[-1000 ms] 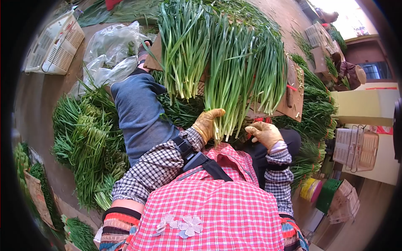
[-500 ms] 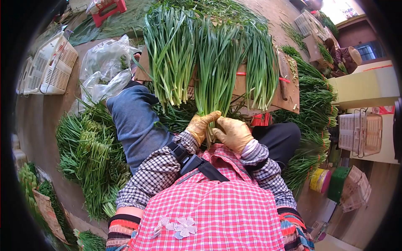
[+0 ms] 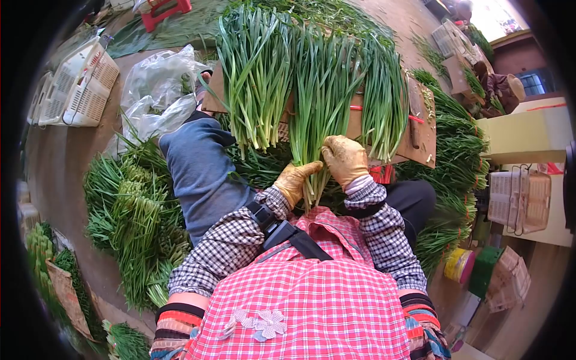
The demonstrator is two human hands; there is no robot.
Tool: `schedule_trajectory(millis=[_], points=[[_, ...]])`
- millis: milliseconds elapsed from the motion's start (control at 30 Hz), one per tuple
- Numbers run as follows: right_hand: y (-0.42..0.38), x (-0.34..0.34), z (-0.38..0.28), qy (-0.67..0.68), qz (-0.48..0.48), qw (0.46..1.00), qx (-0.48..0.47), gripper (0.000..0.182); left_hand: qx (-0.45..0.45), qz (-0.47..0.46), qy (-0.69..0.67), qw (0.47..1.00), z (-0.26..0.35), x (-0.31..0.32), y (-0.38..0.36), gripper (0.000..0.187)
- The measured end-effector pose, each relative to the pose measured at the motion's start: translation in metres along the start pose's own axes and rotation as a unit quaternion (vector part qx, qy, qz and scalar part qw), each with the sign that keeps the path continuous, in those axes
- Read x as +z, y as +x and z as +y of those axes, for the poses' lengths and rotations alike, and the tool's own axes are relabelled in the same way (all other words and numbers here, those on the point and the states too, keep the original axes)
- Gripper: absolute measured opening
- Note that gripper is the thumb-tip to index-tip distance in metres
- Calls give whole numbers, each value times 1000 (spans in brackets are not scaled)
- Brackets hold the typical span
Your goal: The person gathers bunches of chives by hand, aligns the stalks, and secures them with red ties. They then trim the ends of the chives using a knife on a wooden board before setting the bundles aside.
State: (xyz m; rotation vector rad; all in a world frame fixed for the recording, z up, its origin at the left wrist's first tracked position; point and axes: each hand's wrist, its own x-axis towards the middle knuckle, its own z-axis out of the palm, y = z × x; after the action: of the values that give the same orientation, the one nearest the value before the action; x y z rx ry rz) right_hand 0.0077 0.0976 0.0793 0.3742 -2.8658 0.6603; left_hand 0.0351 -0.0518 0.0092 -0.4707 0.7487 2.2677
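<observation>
In the head view, my left hand (image 3: 294,182), in a yellowed glove, is wrapped round the lower stalks of a middle bunch of garlic chives (image 3: 315,108), thumb across the front. Pale stalk ends stick out below it. My right hand (image 3: 345,159), gloved too, is closed with its fingers curled against the right edge of that bunch; its fingertips are partly hidden. Two more piles of garlic chives, left (image 3: 257,90) and right (image 3: 385,102), lie beside it on a wooden board (image 3: 425,141), stalks towards me.
A knife-like tool (image 3: 414,123) and red ties (image 3: 416,119) lie at the board's right. Heaps of chives rest on the floor left (image 3: 135,222) and right (image 3: 450,174). A plastic bag (image 3: 159,81), white crates (image 3: 90,84) and a red stool (image 3: 165,13) stand around. Another person (image 3: 504,90) is far right.
My right hand has moved up and slightly right from the stalk ends, away from my left hand. My left hand keeps its hold. The whole view has shifted slightly.
</observation>
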Motion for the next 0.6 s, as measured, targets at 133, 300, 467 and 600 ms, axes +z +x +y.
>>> schedule_trajectory(millis=[133, 300, 467, 600], points=[[0, -32, -5, 147, 81, 980, 107, 16, -12, -1, 4, 1000, 0, 0, -1, 23], [-34, -84, 11, 460, -237, 804, 291, 22, -33, 5, 8, 999, 5, 5, -3, 25], [-64, -35, 35, 104, -257, 924, 265, 72, -38, -22, -3, 999, 6, 9, -6, 28], [-50, 1, 14, 199, -165, 954, 151, 81, 75, -31, 117, 990, 1, 15, -5, 36]])
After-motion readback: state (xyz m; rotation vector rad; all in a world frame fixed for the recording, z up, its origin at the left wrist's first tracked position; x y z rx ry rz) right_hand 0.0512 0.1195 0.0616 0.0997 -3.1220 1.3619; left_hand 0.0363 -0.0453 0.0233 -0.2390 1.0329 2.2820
